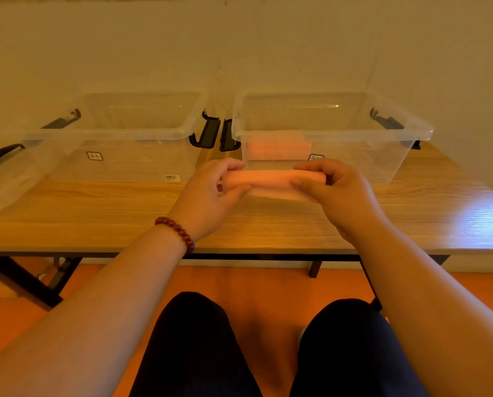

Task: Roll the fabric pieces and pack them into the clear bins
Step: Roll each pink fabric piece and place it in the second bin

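Head camera looks down over my forearms to a wooden table (125, 213), where both my hands are curled round one pink fabric roll (271, 179). My left hand (211, 193) grips the roll's left end, fingers bent over the top and thumb tucked under the near side. My right hand (336, 190) clamps the right end the same way, with the fingers arched over the top and the thumb pressing in from the front. Neither hand is spread; each is closed on the cloth. The roll lies level between them, just in front of the right bin (382, 156). A loose flap of the same cloth shows beneath it (whether that flap touches the table, I cannot tell).

Inside the right bin, against its near left wall, lie more pink rolls (276, 149), blurred by the clear plastic. The left bin (125, 159) stands beside it, well to the left of my hands, and black latches (208, 130) hang between the two bins. A red bead bracelet (176, 229) sits on my left wrist. Some clear plastic (7, 179) lies at the table's far left edge.
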A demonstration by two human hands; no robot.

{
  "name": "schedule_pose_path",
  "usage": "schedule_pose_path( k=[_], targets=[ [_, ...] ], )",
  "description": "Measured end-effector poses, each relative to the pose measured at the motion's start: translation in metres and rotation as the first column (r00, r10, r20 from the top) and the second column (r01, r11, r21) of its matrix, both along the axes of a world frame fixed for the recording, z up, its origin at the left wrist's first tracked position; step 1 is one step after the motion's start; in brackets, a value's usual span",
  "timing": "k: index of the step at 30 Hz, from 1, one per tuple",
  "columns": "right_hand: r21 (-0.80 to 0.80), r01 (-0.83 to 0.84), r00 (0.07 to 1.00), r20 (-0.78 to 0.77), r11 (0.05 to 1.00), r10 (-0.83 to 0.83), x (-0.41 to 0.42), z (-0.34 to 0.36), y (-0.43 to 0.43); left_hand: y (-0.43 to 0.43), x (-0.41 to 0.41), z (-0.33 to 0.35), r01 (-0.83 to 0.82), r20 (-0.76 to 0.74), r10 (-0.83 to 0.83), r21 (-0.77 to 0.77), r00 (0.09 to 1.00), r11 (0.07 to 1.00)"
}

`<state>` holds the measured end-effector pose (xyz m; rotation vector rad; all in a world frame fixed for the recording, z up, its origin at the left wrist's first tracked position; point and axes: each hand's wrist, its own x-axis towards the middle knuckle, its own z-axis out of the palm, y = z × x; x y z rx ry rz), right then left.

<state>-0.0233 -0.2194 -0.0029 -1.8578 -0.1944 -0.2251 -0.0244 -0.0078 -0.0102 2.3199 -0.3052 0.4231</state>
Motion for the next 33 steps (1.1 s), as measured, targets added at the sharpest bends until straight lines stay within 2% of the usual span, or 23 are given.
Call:
schedule_pose_path(
  k=[13, 23, 27, 33],
  targets=[
    [0.058, 0.079, 0.994, 0.076, 0.995, -0.083, 0.042, 0.042, -0.002, 0.001, 0.042, 0.053, 0.036, 0.078, -0.032, -0.052, 0.996, 0.998],
    [-0.039, 0.033, 0.996, 0.089, 0.999, -0.029, 0.089, 0.076, 0.002, 0.007, 0.093, 0.084, -0.035, 0.126, 0.023, 0.093, 0.992, 0.995],
    [-0.106, -0.033, 0.997, 0.067, 0.994, 0.04, 0.104, 0.084, 0.002, 0.012, 0.107, 0.086, -0.047, 0.101, 0.038, 0.081, 0.994, 0.996],
    [-0.156, -0.03, 0.998, 0.041, 0.987, 0.037, 0.126, 0.093, 0.006, 0.015, 0.129, 0.089, -0.062, 0.065, 0.057, 0.071, 0.996, 0.996]
  ],
)
